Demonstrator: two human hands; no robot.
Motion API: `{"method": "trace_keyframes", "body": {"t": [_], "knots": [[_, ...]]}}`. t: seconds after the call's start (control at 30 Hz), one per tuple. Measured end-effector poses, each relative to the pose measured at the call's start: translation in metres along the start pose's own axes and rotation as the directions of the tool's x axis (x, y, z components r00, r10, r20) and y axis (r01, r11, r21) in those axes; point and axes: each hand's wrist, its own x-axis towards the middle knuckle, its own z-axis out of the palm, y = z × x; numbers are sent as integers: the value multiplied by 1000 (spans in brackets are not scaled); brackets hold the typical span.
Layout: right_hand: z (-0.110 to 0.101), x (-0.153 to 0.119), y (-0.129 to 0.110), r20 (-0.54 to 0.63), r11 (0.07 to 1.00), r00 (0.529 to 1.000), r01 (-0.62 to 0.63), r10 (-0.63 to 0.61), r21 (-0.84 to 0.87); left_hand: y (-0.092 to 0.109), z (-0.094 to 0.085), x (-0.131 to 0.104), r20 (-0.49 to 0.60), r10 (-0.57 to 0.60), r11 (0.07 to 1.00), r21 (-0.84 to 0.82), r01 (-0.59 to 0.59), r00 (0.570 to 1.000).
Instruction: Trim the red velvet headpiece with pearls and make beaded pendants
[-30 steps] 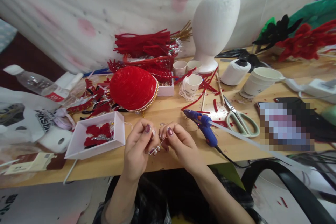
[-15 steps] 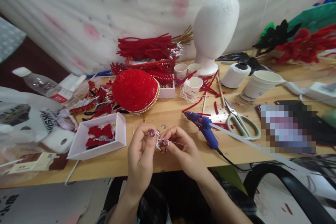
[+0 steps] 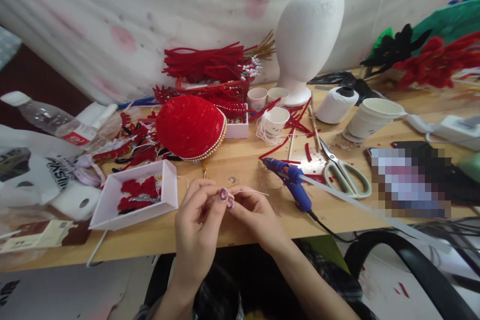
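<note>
My left hand (image 3: 199,217) and my right hand (image 3: 258,215) meet fingertip to fingertip above the front of the wooden table. Both are closed in a pinch around a small piece that the fingers mostly hide. From the joined fingertips a thin white thread (image 3: 251,192) runs to the right over my right index finger. Just behind the hands sits a red domed cap (image 3: 189,127) with a beaded rim and a small hanging gold ornament. To the left, a white box (image 3: 170,189) holds red fuzzy pieces and silvery trim.
Right of the hands lie a blue glue gun (image 3: 287,180) with a long glue stick, scissors (image 3: 345,175) and a phone (image 3: 410,180). Paper cups (image 3: 276,119), a thread cone (image 3: 335,105) and a white foam head (image 3: 309,40) stand behind. A plastic bottle (image 3: 48,120) lies far left.
The fingertips have drawn closer together, and the silvery piece between them is now mostly covered. The thread now shows higher, across the right fingers. The view has shifted slightly.
</note>
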Motion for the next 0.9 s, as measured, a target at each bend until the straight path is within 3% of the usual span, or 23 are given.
{"method": "trace_keyframes", "body": {"t": [0.23, 0.47, 0.6, 0.73, 0.9], "knots": [[6, 0, -5, 51, 997, 998, 37, -34, -65, 6, -10, 5, 91, -39, 994, 108, 30, 995], [6, -5, -6, 63, 986, 998, -19, 30, -166, 8, -21, 6, 20, -34, 950, 312, 26, 999], [5, -10, -6, 81, 980, 991, -90, 106, -180, 3, -21, 8, -3, -160, 969, 189, 158, 987], [5, -12, -8, 121, 964, 985, -90, 124, -249, -9, -15, 9, 29, -335, 942, 2, 335, 942], [2, -13, -8, 157, 974, 971, -155, 181, -165, -17, -10, 6, 76, -418, 895, -139, 425, 905]]}}
